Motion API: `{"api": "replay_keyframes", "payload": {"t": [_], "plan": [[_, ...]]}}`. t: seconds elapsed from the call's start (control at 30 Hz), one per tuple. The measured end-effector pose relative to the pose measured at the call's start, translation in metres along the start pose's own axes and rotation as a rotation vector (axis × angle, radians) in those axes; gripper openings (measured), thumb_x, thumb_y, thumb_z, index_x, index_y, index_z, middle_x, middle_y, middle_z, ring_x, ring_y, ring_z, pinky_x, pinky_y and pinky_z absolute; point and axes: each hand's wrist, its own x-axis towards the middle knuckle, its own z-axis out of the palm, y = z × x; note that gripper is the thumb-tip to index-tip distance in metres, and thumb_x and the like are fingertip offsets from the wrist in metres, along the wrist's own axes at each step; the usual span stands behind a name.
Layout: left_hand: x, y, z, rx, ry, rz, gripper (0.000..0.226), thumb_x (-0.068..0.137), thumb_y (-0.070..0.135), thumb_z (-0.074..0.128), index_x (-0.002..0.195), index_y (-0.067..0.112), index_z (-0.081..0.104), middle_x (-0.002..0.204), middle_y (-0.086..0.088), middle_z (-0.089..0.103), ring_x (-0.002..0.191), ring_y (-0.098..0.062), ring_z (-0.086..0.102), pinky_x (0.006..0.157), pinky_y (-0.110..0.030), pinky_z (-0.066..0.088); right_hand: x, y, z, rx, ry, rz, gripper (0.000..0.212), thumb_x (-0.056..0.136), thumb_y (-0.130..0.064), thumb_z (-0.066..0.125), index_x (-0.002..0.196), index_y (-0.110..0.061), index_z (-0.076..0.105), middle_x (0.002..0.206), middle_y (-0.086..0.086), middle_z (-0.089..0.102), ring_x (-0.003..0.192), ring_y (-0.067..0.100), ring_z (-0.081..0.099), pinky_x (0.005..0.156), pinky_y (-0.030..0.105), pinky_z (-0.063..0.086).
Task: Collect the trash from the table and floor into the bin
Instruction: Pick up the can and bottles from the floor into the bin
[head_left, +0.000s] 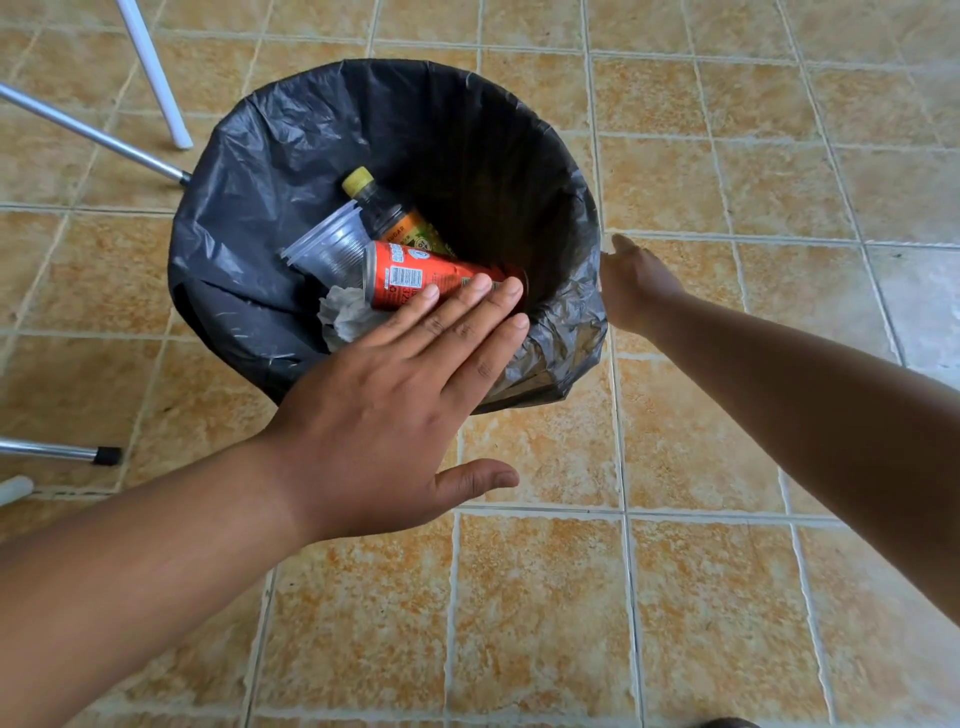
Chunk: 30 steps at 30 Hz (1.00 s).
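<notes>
The round bin lined with a black plastic bag (291, 156) stands on the tan tiled floor (701, 597). Inside lie an orange drink can (415, 278), a dark bottle with a yellow cap (384, 208), clear plastic cups (330, 249) and crumpled white paper (345, 317). The left hand (384, 421) hovers flat over the near rim, fingers extended, holding nothing. The right hand (636, 286) rests against the bag's right edge (grip cannot be determined).

Can (415, 275), bottle (387, 213), cups (332, 247) and tissue (345, 314) lie in the bin (291, 156)
</notes>
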Motion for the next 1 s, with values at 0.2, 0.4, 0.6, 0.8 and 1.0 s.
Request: {"api": "replay_keyframes", "payload": {"t": [0.2,0.4,0.6,0.8,1.0], "plan": [[0.0,0.0,0.0,0.006,0.01,0.006,0.096,0.095,0.076,0.02,0.157,0.003,0.009,0.167,-0.015,0.003,0.155,-0.028,0.003,0.123,-0.049,0.019,-0.003,0.006,-0.061,0.131,0.253,-0.081,0.066,0.092,-0.048,0.062,0.149,-0.022,0.041,0.152,0.022,0.041,0.132,0.041,0.049,0.107,0.052,0.043],[0.0,0.0,-0.001,0.022,0.019,0.011,0.097,0.094,0.076,0.019,0.157,0.003,0.009,0.167,-0.015,0.002,0.155,-0.028,0.003,0.124,-0.048,0.017,-0.052,-0.031,-0.134,0.503,0.673,-0.314,0.061,0.093,-0.052,0.061,0.142,-0.017,0.053,0.137,0.005,0.061,0.105,0.005,0.059,0.086,0.003,0.042],[0.0,0.001,-0.001,0.039,0.029,0.014,0.098,0.094,0.077,0.02,0.157,0.003,0.009,0.166,-0.016,0.002,0.155,-0.028,0.0,0.125,-0.048,0.013,-0.099,-0.077,-0.142,0.357,0.496,-0.67,0.048,0.096,-0.043,0.063,0.134,-0.014,0.062,0.14,0.013,0.057,0.115,0.025,0.066,0.095,0.035,0.055],[-0.002,0.002,0.0,0.025,0.034,0.012,0.097,0.094,0.076,0.021,0.157,0.004,0.009,0.167,-0.016,0.002,0.155,-0.028,0.001,0.125,-0.048,0.012,-0.087,-0.088,-0.128,0.019,0.357,-0.675,0.046,0.097,-0.049,0.053,0.127,-0.018,0.067,0.14,0.017,0.057,0.122,0.033,0.061,0.102,0.051,0.047],[0.0,0.001,-0.001,0.021,0.027,0.005,0.096,0.094,0.076,0.023,0.157,0.004,0.011,0.167,-0.016,0.002,0.155,-0.028,0.001,0.125,-0.046,0.01,-0.078,-0.081,-0.112,-0.04,0.252,-0.651,0.055,0.105,-0.049,0.029,0.132,-0.015,0.063,0.143,0.014,0.056,0.146,0.03,0.035,0.117,0.049,0.028]]}}
